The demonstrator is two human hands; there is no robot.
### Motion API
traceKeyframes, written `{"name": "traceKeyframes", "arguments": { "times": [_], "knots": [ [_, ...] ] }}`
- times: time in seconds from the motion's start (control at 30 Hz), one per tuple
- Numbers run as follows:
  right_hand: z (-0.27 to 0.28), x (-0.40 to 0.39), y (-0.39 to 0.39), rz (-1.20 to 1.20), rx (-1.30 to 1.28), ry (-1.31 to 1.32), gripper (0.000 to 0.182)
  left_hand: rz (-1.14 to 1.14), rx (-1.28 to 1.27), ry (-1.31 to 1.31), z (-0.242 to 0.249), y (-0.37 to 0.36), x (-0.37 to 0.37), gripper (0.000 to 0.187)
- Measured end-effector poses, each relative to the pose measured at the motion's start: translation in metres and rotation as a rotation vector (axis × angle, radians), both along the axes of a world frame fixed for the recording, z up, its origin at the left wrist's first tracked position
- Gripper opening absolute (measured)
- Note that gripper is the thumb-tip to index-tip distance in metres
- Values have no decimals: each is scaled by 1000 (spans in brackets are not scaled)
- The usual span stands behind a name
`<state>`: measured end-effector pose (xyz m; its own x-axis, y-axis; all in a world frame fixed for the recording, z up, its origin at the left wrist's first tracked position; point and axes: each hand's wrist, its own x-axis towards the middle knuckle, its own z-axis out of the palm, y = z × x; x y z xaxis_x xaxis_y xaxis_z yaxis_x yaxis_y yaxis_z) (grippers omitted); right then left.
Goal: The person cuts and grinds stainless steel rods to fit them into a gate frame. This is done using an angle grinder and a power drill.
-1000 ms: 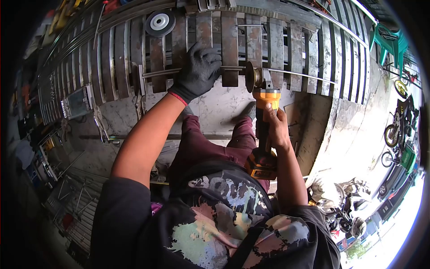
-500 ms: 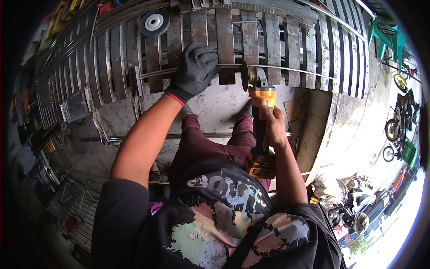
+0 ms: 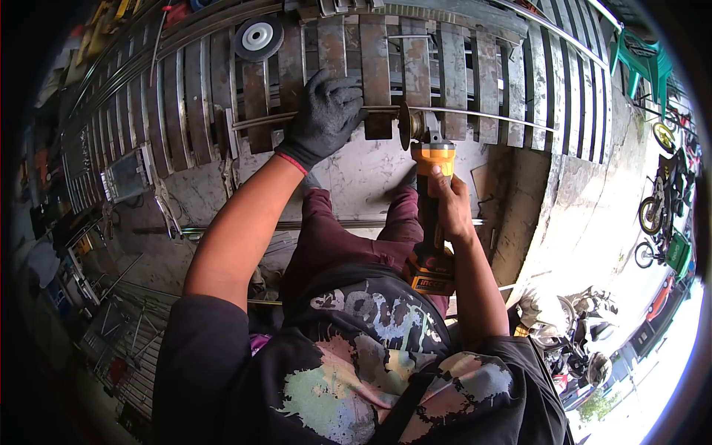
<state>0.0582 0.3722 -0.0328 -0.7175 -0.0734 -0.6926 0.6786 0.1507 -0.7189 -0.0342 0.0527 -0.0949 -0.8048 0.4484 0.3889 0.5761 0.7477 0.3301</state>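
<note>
A person stands over a rack of rusty flat steel bars (image 3: 378,67), seen from above. The left hand (image 3: 324,115), in a black glove, is clenched around a thin steel rod (image 3: 482,116) that lies crosswise over the bars, pinning it down near its middle. The right hand (image 3: 445,204), bare, is wrapped tight around the handle of a yellow cordless grinder (image 3: 430,185) — its battery pack points back toward the person's chest, and its disc (image 3: 405,126) stands on edge right at the rod, just beside the gloved fingers.

Judging from this, the cut is at or near its start: the rod looks whole on both sides of the disc, running on to the right across several more bars, and no sparks show. Whether the disc has bitten into the metal cannot be told — the contact point is too small to read.

Further out, a spare grinding wheel (image 3: 258,37) lies on the bars up to the left. Below the rack is a pale concrete floor (image 3: 356,174), where the person's dark red trousers (image 3: 334,237) show. Metal frames and scrap crowd the left edge; parked motorbikes (image 3: 656,208) and a green plastic chair (image 3: 644,67) sit off to the right.
</note>
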Motion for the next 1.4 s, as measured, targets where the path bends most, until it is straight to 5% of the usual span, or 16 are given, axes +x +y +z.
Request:
{"name": "traceKeyframes", "arguments": {
  "times": [1.4],
  "knots": [
    [2,-11,-4,52,84,59,54,-37,62,-39,-1,-2,-5,30]
  ]
}}
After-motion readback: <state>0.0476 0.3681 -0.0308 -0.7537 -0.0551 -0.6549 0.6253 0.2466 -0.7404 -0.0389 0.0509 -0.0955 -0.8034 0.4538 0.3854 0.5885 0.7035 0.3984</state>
